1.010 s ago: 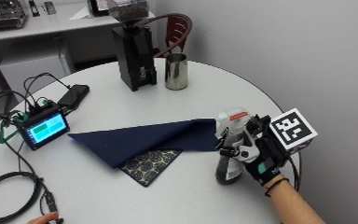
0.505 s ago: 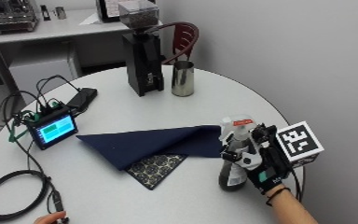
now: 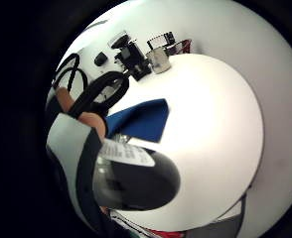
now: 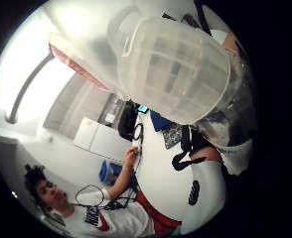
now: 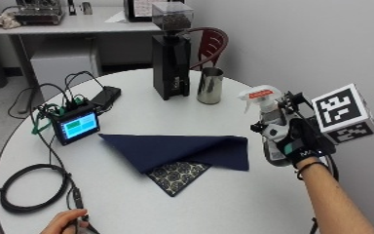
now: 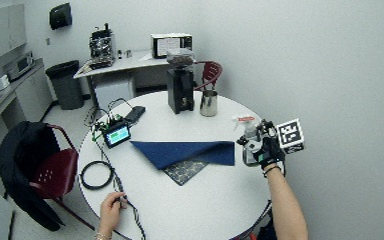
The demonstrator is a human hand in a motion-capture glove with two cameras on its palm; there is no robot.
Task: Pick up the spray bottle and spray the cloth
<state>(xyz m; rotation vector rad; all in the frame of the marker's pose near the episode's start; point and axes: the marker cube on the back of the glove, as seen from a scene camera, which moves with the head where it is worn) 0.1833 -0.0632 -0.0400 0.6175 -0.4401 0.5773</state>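
White walls; grey side desk (image 6: 122, 64) by far wall; red chair (image 6: 49, 172) draped with dark jacket.

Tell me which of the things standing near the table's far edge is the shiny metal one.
The steel pitcher, a short shiny cylinder with an open top. The tall black coffee grinder directly beside it is matte, with a clear bean hopper on top.
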